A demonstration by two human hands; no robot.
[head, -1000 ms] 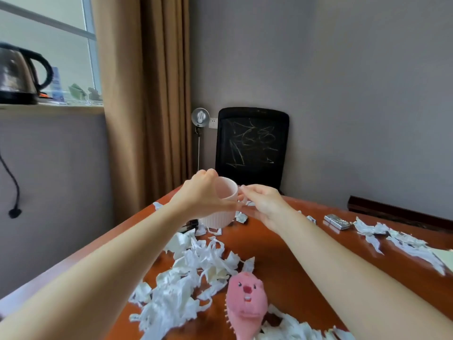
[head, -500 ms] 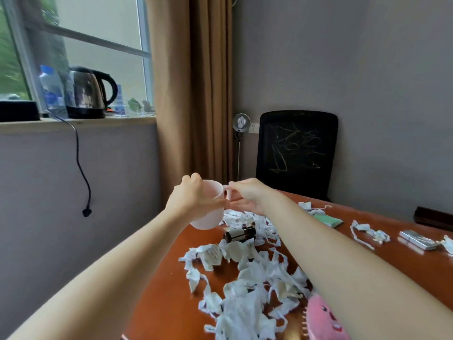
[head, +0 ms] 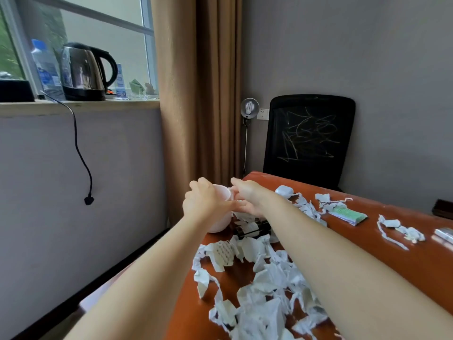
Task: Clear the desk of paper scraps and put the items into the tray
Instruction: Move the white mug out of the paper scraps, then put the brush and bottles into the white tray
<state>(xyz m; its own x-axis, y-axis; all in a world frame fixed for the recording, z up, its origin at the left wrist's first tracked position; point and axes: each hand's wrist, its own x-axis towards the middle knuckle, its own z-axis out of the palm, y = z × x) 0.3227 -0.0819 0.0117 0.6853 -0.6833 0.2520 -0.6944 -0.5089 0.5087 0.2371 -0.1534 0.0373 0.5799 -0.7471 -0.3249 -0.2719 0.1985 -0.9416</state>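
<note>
A pale pink cup (head: 220, 223) is held in the air over the desk's far left edge. My left hand (head: 204, 202) grips its body from the left. My right hand (head: 247, 198) holds it at the handle side; the handle itself is hidden by my fingers. Torn white paper scraps (head: 257, 285) lie heaped on the red-brown desk (head: 392, 253) below my arms. A small dark bottle (head: 253, 229) lies on its side just under the cup. No tray is in view.
A white earbud case (head: 283, 191), a green packet (head: 347, 214), more scraps (head: 399, 230) and a silver object (head: 445, 234) lie on the desk's right part. A black chair (head: 308, 141) stands behind. Kettle (head: 84, 72) and water bottle (head: 45, 69) stand on the windowsill.
My view has swung left and both hands carried the cup leftward off the desk surface toward its left edge. The pink brush has gone out of view.
</note>
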